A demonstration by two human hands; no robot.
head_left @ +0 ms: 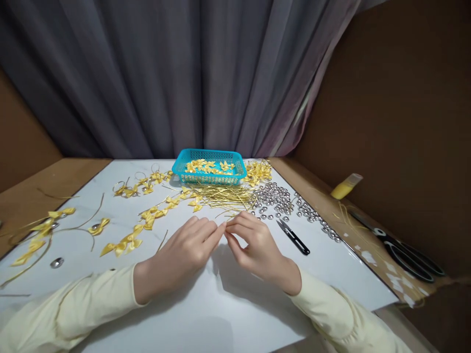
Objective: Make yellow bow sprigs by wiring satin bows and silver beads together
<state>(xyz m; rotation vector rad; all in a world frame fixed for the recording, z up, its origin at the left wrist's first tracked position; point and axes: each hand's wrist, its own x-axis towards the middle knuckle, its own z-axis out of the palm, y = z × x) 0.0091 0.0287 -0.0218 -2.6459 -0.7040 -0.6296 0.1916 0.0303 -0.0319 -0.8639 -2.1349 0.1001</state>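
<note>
A curtain [184, 78] is hanging well beyond both hands, and the tabletop [184, 321] is spreading out beneath them. A blue basket [208, 180] is standing past the fingertips. The left hand [184, 250] is bending its fingers inward, thumb hidden; the right hand [255, 245] is curving thumb and fingers to meet it. Their fingertips are touching — anything between them is not showing, so I cannot tell whether either hand is grasping something. Black snips [294, 238] are lying just right of the right hand, apart from it. Gold cords [228, 197] are lying just beyond the fingertips, yellow bows [149, 219] are trailing ahead and left of the left hand, and silver beads [274, 197] are lying ahead and right of the right hand. Such close fingertip work is probably calling for a light, even pinch and steady wrists — and for elbows staying clear of loose pieces.
</note>
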